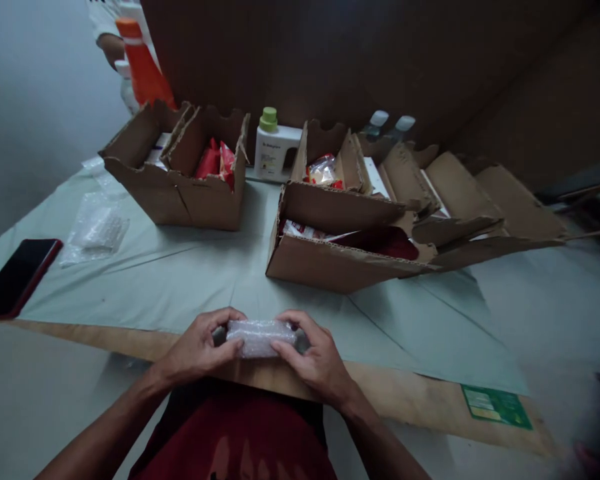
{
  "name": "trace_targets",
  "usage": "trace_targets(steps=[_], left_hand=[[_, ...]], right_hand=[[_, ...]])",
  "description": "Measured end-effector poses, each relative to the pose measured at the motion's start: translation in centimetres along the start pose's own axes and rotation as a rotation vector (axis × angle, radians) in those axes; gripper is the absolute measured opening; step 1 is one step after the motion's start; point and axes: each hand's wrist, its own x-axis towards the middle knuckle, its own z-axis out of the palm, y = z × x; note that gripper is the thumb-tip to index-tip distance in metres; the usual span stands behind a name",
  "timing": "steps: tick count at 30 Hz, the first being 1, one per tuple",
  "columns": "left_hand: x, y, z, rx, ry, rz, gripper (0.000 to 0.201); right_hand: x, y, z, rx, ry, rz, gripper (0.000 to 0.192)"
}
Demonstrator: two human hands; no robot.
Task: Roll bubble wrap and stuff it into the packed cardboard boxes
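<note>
A small bundle rolled in bubble wrap [260,339] is held level at the near edge of the table. My left hand [205,343] is closed on its left end, thumb in front and fingers behind. On the right end, my right hand [314,353] grips it the same way. What the bubble wrap covers cannot be made out. Beyond my hands stands a long cardboard box [330,263] with packets and something dark red inside.
At left lie bubble wrap sheets [96,227] and a dark phone [17,277]. Behind stand cardboard bins [200,203], a white bottle with a green cap [273,150], an orange bottle [145,67] and more bins [460,190] at right. A person's arm [111,48] shows at back left.
</note>
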Motion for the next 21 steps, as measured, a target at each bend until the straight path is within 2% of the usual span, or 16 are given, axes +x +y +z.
trace_targets(steps=[2,4,7,9,11,14,17,19,21], left_hand=[[0.0,1.4,0.7,0.011,0.042,0.086,0.014],[0.2,2.5,1.6,0.072,0.064,0.241,0.017],[0.8,4.0,2.5,0.189,0.026,0.427,0.023],[1.1,4.7,2.7,0.223,0.007,0.482,0.026],[1.4,4.8,2.6,0.189,0.042,0.522,0.033],[1.9,3.9,2.2,0.086,0.230,0.479,0.054],[2.9,2.4,2.0,0.041,0.408,0.328,0.050],[3.7,1.6,2.2,0.044,0.427,0.277,0.041],[4.4,1.0,2.7,0.054,0.403,0.278,0.032]], right_hand=[[-0.8,-0.3,-1.6,0.047,-0.003,0.077,0.040],[-1.3,-0.9,-3.2,-0.012,-0.104,0.056,0.047],[-1.5,-2.3,-5.0,-0.201,-0.234,-0.090,0.034],[-1.3,-3.3,-6.5,-0.315,-0.254,-0.184,0.020],[-0.8,-4.4,-8.9,-0.411,-0.237,-0.270,0.018],[0.9,-5.7,-14.2,-0.518,-0.012,-0.407,0.026],[4.6,-6.3,-19.2,-0.713,0.284,-0.471,0.024],[8.1,-5.9,-20.8,-0.895,0.309,-0.524,0.017],[11.5,-4.9,-20.6,-1.057,0.192,-0.586,0.021]])
